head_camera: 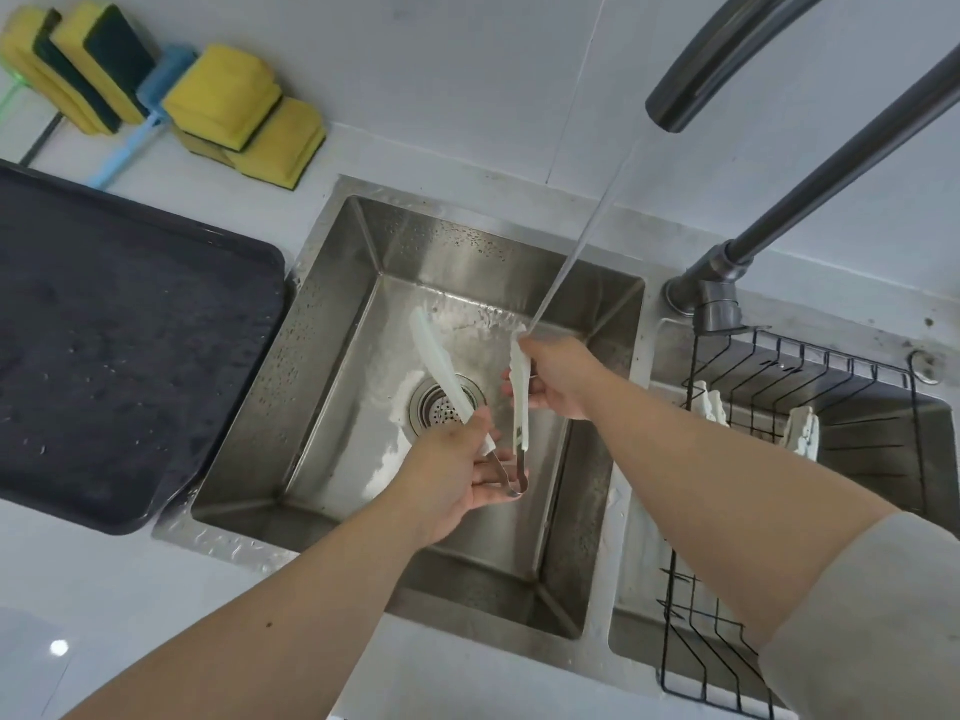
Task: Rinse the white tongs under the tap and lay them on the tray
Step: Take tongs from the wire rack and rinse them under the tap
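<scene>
Both tips of white tongs (440, 363) point away.

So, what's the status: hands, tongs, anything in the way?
Both busy: left hand grips tongs near hinge, right hand grips one arm. Tongs spread open over sink, water stream hitting that arm's tip. Dark tray at left, nothing seen blocking.

A: Hands?
B: I saw the left hand (457, 472) gripping the white tongs (521, 423) near the metal hinge, right hand (560, 379) pinching one white arm up by its tip.
A: Water?
B: The stream (582, 246) from the tap (693, 88) hit that tip, over the sink (358, 283). Tongs were spread open. Dark tray (130, 330) sat left, wet, beside the sink.
</scene>
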